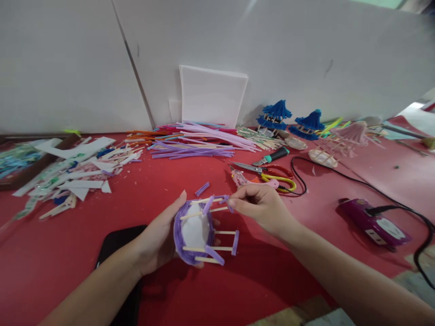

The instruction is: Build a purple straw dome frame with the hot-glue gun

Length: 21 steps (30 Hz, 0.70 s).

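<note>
My left hand [163,231] is wrapped round the base of a small purple craft model [180,242], made of an oval ring with a white middle and several pale wooden sticks standing out from it. The model is tilted, its sticks pointing to the right. Short purple strips join some of the sticks. At the upper stick ends, my right hand [260,206] pinches a short purple pipe cleaner piece [230,206] between thumb and forefinger. Just beyond the model, a loose purple piece [203,189] lies on the red table.
Scissors [248,167], pink-handled pliers [244,179] and a black-and-green-handled tool [277,155] lie ahead. Purple pipe cleaners [193,149] are piled behind. Blue-roofed models [307,124] stand back right. A purple corded device [375,224] sits right, paper scraps [84,170] left, a black phone-like object [124,233] under my left arm.
</note>
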{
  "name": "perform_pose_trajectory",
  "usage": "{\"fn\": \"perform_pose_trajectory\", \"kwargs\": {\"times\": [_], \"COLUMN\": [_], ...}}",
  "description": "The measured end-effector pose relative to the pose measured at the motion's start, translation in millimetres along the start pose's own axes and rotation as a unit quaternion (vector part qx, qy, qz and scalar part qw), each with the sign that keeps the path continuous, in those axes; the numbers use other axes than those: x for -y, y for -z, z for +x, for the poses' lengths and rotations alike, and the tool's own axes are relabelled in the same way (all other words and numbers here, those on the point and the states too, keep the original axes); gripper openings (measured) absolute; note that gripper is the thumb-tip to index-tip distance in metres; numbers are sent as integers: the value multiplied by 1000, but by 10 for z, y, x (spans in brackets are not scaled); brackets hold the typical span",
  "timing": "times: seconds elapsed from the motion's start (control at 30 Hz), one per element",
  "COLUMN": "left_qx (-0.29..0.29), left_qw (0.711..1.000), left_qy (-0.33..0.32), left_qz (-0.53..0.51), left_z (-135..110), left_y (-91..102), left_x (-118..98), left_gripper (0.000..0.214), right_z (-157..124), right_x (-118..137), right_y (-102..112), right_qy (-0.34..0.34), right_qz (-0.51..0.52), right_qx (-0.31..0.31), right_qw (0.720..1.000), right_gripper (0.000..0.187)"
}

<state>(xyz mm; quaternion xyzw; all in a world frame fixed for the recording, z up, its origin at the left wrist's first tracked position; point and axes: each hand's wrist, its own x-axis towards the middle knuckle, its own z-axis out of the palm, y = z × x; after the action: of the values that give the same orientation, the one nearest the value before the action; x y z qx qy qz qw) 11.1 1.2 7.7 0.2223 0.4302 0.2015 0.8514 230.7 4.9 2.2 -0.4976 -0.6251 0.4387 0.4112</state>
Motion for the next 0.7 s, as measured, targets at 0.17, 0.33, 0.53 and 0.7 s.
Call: {"fn": "perform_pose_trajectory", "kwargs": {"times": [0.17,0.33,0.53,0.7], "left_qx": [-4,-4,5,12], "left_qw": [1000,1000,1000,1000], "left_qy": [-4,-3,-4,-12], "left_qz": [-1,1,4,14], "left_z": [-7,-9,8,2], "left_y": [-13,-8,14,6], "left_x": [4,6,6,16], "left_gripper": [61,60,63,64], "right_z": [0,3,-4,-12], "right_x": [-3,15,1,-4], "right_y": [4,21,21,12], "right_qy": [1,5,9,14], "right_qz": [-12,-21,-40,-38], "right_qx": [4,8,9,10], "right_qw": [1000,1000,999,999], "right_gripper": [20,20,20,18]}}
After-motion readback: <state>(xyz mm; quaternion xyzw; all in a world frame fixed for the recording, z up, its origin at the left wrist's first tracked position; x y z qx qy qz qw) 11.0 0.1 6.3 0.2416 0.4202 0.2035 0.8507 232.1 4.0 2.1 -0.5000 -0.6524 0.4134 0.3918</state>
